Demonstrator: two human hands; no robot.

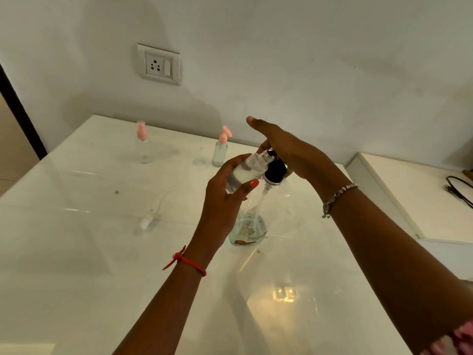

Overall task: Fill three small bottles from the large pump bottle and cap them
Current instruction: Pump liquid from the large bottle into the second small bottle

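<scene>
Pump (pixel 275 172) under right hand (pixel 294 152), bottle (pixel 246 172) in left hand (pixel 225 201).

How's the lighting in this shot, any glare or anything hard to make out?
Head view: dim, warm light; a glare patch on the glossy table near the bottom; the clear pump bottle almost melts into the tabletop; the wide lens skews the wall socket.

Your left hand (pixel 230 193) is raised in front of you, fingers and thumb curled round a small bottle (pixel 245 172). Your right hand (pixel 289 149) lies palm down, fingers straight, pressing on the pump head (pixel 276 170).
</scene>
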